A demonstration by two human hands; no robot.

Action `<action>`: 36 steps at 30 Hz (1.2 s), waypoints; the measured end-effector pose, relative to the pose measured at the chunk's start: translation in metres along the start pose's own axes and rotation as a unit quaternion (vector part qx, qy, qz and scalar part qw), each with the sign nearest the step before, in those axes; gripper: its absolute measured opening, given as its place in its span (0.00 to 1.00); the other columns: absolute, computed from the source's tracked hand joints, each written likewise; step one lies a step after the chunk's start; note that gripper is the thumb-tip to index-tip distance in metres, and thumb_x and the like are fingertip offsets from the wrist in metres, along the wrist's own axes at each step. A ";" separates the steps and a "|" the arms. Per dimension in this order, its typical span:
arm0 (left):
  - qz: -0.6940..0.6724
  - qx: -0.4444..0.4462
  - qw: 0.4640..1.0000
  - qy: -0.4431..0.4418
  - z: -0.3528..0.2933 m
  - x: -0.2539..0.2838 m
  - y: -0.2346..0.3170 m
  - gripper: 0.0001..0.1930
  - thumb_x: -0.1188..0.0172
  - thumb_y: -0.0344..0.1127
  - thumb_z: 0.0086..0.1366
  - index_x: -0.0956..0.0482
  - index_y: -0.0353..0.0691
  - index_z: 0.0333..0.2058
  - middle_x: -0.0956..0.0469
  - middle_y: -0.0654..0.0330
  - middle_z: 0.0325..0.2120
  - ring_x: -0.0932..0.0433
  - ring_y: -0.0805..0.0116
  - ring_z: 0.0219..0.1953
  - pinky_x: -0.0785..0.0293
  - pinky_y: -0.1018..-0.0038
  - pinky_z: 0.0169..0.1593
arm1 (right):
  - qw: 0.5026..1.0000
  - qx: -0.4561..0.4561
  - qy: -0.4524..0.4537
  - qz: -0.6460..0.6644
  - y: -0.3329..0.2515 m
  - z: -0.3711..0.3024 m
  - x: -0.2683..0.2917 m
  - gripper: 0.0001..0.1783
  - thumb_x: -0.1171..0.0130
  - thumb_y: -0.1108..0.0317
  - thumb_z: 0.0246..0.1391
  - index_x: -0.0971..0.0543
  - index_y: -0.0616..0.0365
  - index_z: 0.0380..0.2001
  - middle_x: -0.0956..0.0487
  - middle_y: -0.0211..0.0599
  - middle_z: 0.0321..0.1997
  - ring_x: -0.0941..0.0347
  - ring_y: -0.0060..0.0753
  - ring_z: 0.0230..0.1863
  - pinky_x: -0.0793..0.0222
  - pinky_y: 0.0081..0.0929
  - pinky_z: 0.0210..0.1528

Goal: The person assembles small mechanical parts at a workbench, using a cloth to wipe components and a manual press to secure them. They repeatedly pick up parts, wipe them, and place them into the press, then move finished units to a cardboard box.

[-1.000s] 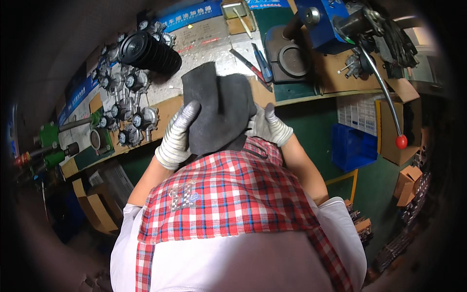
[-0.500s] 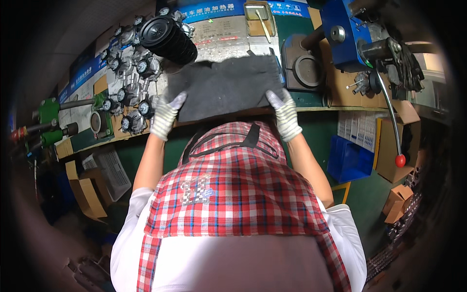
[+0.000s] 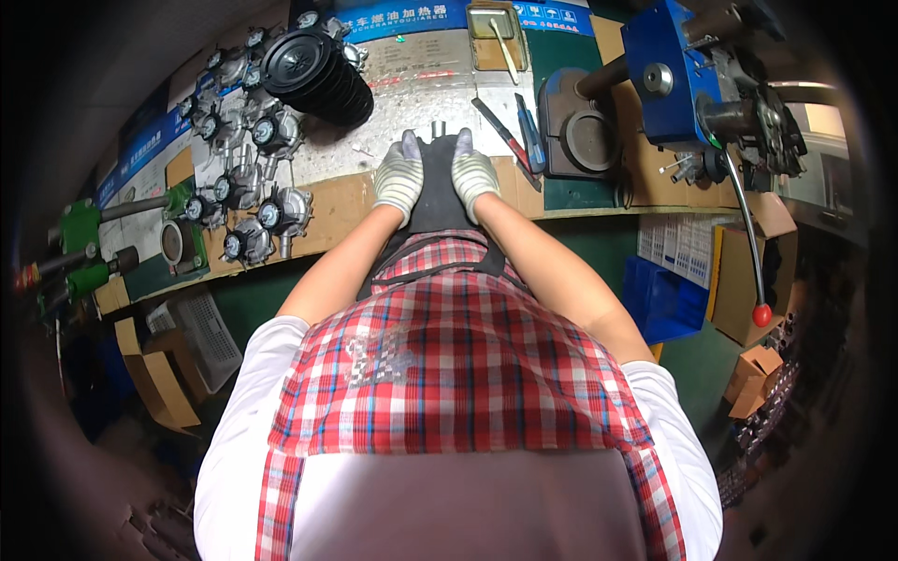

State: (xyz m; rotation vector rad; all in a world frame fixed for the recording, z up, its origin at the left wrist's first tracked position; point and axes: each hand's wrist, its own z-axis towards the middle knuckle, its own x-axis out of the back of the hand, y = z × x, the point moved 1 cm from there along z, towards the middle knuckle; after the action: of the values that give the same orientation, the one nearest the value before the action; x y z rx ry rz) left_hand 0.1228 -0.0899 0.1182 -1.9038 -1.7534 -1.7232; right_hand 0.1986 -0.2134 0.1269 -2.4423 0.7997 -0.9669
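Observation:
A dark grey cloth-like sheet is held upright-narrow at the near edge of the bench, folded or bunched between my hands. On its left side my left hand, in a striped white glove with grey fingertips, is closed on it. My right hand, gloved alike, grips the opposite side, with its thumb pointing away from me. Just beyond the sheet stands a small metal cylinder. To the right lie a black-and-red cutter and a blue utility knife.
Several metal pump-like parts crowd the left, beside a ribbed black stack. A tray with a brush sits at the back. At right stands a blue press with a red-knobbed lever; a green clamp fixture is at left.
My hands have come together from the sheet's far ends, and the wide, spread sheet is now narrow between them. The two knives and the small cylinder have come into view.

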 end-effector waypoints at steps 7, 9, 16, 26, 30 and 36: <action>0.004 0.025 0.999 0.028 0.011 -0.009 0.001 0.33 0.65 0.55 0.74 0.21 0.29 0.46 0.22 0.32 0.43 0.25 0.35 0.49 0.30 0.52 0.55 | 0.988 0.090 0.066 -0.110 0.011 0.018 -0.012 0.36 0.73 0.49 0.69 0.20 0.65 0.36 0.20 0.64 0.39 0.25 0.68 0.45 0.31 0.55 0.51; -0.013 0.026 0.999 0.021 0.017 -0.013 -0.008 0.31 0.64 0.54 0.74 0.21 0.29 0.45 0.22 0.32 0.42 0.24 0.35 0.48 0.30 0.53 0.54 | 0.983 0.120 0.075 -0.121 0.012 0.020 -0.014 0.35 0.73 0.49 0.69 0.20 0.65 0.35 0.20 0.64 0.38 0.25 0.68 0.44 0.30 0.55 0.49; -0.033 -0.001 0.999 0.033 0.017 -0.021 -0.017 0.28 0.61 0.52 0.75 0.21 0.31 0.40 0.21 0.34 0.36 0.23 0.34 0.42 0.28 0.52 0.48 | 0.987 0.092 0.089 -0.097 0.007 0.016 -0.011 0.36 0.68 0.48 0.69 0.17 0.66 0.35 0.20 0.64 0.36 0.23 0.66 0.42 0.29 0.53 0.50; 0.102 -0.245 0.949 0.169 -0.006 0.016 0.016 0.15 0.42 0.42 0.66 0.22 0.33 0.36 0.20 0.44 0.31 0.22 0.40 0.36 0.28 0.52 0.45 | 0.935 0.244 0.256 -0.010 0.010 0.000 -0.003 0.27 0.52 0.47 0.66 0.15 0.61 0.36 0.20 0.50 0.42 0.26 0.54 0.47 0.33 0.45 0.54; -0.004 -0.378 0.917 0.130 -0.044 0.041 0.063 0.10 0.37 0.39 0.65 0.22 0.37 0.33 0.22 0.48 0.29 0.22 0.47 0.34 0.26 0.59 0.40 | 0.878 0.389 0.276 -0.039 0.011 -0.032 0.039 0.21 0.45 0.51 0.62 0.14 0.58 0.32 0.17 0.40 0.40 0.24 0.45 0.45 0.32 0.42 0.52; -0.191 -0.385 0.902 0.050 -0.058 0.052 0.051 0.19 0.45 0.37 0.71 0.30 0.36 0.57 0.23 0.47 0.47 0.22 0.52 0.49 0.27 0.64 0.55 | 0.941 0.039 0.216 0.259 0.040 -0.030 0.091 0.34 0.59 0.43 0.70 0.22 0.70 0.38 0.19 0.56 0.37 0.26 0.45 0.32 0.30 0.39 0.39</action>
State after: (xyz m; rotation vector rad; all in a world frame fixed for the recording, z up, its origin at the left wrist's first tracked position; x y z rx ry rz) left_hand 0.1082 -0.1109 0.2073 -1.6626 -1.6150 -2.9459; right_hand 0.2166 -0.3061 0.1705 -1.8112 1.4284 -1.2909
